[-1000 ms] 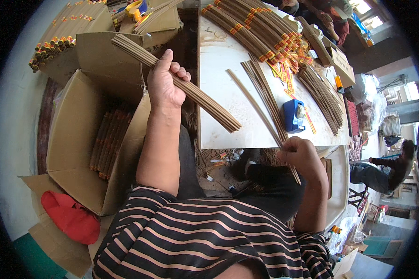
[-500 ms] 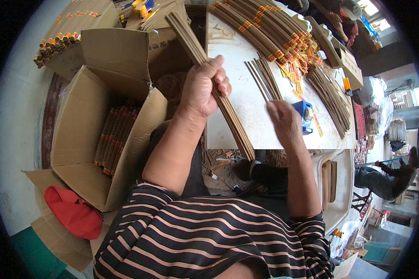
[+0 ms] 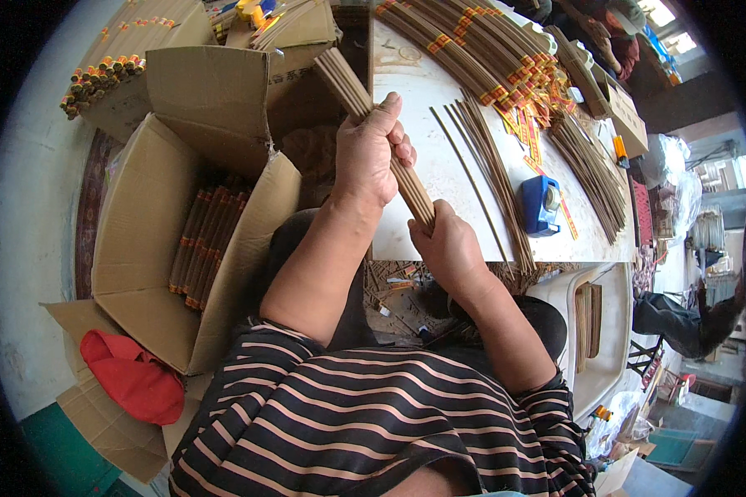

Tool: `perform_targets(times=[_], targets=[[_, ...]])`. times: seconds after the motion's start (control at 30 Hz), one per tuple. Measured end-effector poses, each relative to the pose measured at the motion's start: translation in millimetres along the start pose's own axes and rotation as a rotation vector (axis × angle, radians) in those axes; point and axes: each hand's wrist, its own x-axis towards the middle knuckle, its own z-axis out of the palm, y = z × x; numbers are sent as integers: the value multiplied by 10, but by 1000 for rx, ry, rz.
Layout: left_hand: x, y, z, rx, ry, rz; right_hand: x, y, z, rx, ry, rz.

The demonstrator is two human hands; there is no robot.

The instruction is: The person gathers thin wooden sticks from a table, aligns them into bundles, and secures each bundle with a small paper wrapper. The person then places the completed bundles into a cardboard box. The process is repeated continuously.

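My left hand is wrapped round the middle of a bundle of brown incense sticks, which slants from upper left to lower right. My right hand grips the bundle's lower end, fingers closed about it. On the white table, just right of the bundle, lie several loose incense sticks, their near ends jutting over the edge. Beyond them stands a blue tape dispenser. Red and yellow paper strips are scattered farther back.
An open cardboard box on the left holds banded bundles, with a red cloth beside it. Labelled bundles and a loose pile of sticks cover the table's far side. A white tub stands at right.
My right hand has come from the loose sticks on the table to the bundle's lower end and closed on it. Those loose sticks have shifted nearer the table's front edge.
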Motion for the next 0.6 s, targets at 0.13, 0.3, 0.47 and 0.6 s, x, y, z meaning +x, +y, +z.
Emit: perform_targets(times=[0.13, 0.3, 0.47, 0.6], targets=[[-24, 120, -4, -75, -275, -46, -62, -25, -156, 620, -346, 59], [-28, 130, -55, -153, -361, -101, -107, -137, -321, 967, -611, 198], [-37, 36, -10, 35, -56, -2, -101, -76, -93, 213, -113, 53], [-66, 57, 0, -4, -62, -34, -114, -108, -84, 170, -117, 88]])
